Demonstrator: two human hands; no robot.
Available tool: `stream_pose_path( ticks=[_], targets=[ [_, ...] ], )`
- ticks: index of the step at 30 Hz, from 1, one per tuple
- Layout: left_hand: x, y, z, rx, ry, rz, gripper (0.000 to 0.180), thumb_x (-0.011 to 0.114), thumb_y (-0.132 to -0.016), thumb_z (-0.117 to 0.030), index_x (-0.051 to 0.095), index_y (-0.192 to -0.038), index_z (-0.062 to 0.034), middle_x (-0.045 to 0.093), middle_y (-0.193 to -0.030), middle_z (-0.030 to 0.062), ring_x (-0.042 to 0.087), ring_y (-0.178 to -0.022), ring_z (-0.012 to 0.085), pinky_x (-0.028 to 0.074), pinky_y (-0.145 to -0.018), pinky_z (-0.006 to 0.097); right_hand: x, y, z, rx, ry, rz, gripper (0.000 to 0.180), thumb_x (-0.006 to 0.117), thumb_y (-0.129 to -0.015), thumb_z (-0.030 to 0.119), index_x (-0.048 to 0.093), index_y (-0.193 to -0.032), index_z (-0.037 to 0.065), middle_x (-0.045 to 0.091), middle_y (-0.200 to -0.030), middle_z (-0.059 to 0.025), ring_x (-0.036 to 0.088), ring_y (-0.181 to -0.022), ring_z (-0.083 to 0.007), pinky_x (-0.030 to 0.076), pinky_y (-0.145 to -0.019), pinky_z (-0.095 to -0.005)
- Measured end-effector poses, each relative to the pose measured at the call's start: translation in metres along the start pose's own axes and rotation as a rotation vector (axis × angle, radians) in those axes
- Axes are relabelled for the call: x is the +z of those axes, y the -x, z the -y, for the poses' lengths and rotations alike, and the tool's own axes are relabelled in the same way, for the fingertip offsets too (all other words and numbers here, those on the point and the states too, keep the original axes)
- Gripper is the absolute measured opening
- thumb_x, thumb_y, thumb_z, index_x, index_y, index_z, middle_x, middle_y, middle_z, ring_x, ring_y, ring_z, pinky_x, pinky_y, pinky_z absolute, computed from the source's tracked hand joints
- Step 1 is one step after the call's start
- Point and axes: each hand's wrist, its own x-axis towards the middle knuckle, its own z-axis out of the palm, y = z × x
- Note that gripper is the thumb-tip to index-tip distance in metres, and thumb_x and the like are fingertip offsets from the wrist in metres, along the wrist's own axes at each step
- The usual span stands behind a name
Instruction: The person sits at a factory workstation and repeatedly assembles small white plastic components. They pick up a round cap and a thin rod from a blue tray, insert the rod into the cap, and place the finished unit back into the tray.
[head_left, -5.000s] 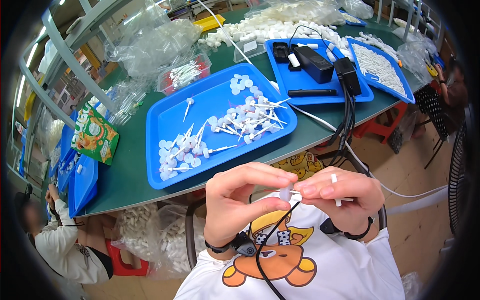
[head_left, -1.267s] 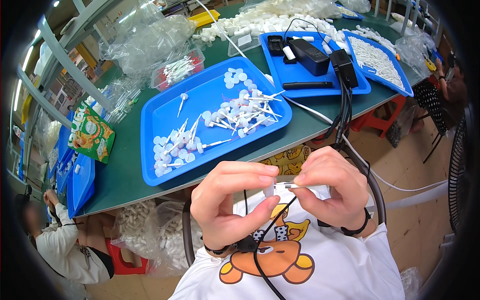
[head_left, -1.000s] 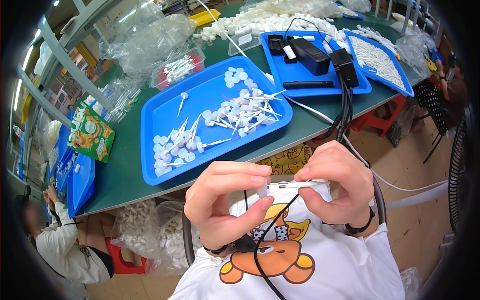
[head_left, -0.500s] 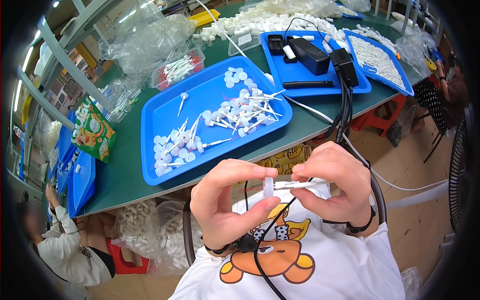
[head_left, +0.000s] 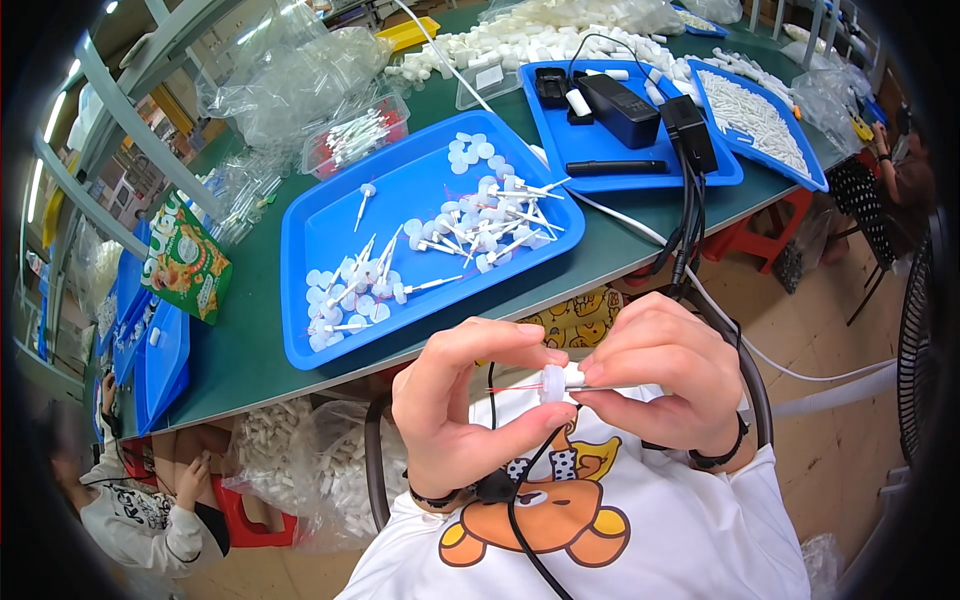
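In front of my chest, my left hand (head_left: 455,395) pinches the edge of a translucent white plastic disc (head_left: 552,384) between thumb and fingers. My right hand (head_left: 670,375) has its thumb and fingertips closed on a thin white stick (head_left: 573,377), whose thicker end meets the disc's right face. Much of the stick is hidden by those fingers. Fine red thread (head_left: 512,388) trails from the disc's left side. Beyond my hands lies a blue tray (head_left: 420,312) holding heaps of white sticks joined to discs (head_left: 505,220), plus some loose discs (head_left: 470,152).
Right of that tray, a second blue tray (head_left: 640,182) carries black devices and cables. A third tray (head_left: 715,85) holds small white pieces. A clear box (head_left: 400,135) and a green snack bag (head_left: 187,262) stand left. A black cord (head_left: 520,510) crosses my shirt. One person sits at left, another at far right.
My hands have shifted slightly right and down. The disc has turned its face more toward view, and my right fingers have come closer to it. The person at left has moved their arms.
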Motion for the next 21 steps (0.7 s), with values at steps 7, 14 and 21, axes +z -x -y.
stream_pose_path(
  ticks=[7,14,21],
  targets=[
    [0.0002,0.0014,0.0008,-0.017,0.014,-0.004,0.050,0.083,-0.064,0.002,0.057,-0.107,0.0057,0.064,-0.098,0.0166,0.067,-0.088,0.0234,0.053,-0.079,0.032,0.0025,0.0015,-0.0018,-0.030,0.000,0.008,0.023,0.077,-0.066,0.001,0.066,-0.085,0.004,0.065,-0.079,-0.0049,0.061,-0.067,-0.0208,0.048,-0.061,-0.0301],
    [0.0018,0.0001,0.0005,0.003,-0.004,-0.026,0.048,0.081,-0.064,0.004,0.056,-0.106,0.0053,0.065,-0.096,0.0166,0.067,-0.088,0.0233,0.053,-0.079,0.033,0.0003,-0.0005,-0.0038,-0.015,0.032,0.014,0.026,0.080,-0.065,0.002,0.065,-0.086,0.004,0.065,-0.079,-0.0055,0.061,-0.066,-0.0208,0.048,-0.060,-0.0293],
    [0.0019,-0.0005,0.0003,-0.007,0.003,-0.031,0.048,0.080,-0.065,0.005,0.056,-0.106,0.0049,0.065,-0.095,0.0161,0.067,-0.088,0.0233,0.052,-0.079,0.032,-0.0040,-0.0023,-0.0031,0.000,0.043,0.018,0.028,0.082,-0.063,0.004,0.065,-0.086,0.004,0.065,-0.079,-0.0060,0.061,-0.067,-0.0211,0.047,-0.059,-0.0294]
  ],
)
